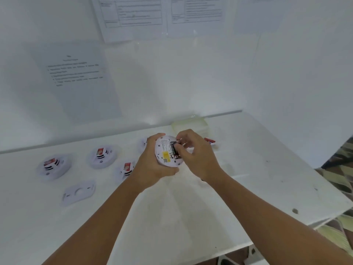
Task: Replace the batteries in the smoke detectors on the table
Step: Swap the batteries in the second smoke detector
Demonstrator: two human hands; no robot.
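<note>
the left hand [152, 165] grips a white smoke detector [168, 152] by its rim, held above the white table [191, 207] with its back side up. the right hand [194, 152] is closed, fingertips pinched on the battery [174, 150] in the open compartment. three more detectors [54, 166] lie on the table to the left, each with a battery showing. a detached cover plate [79, 192] lies nearer the table's front edge.

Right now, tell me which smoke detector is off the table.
The smoke detector held up in the left hand, back side up, right hand at its battery bay. The others lie on the table.
</note>
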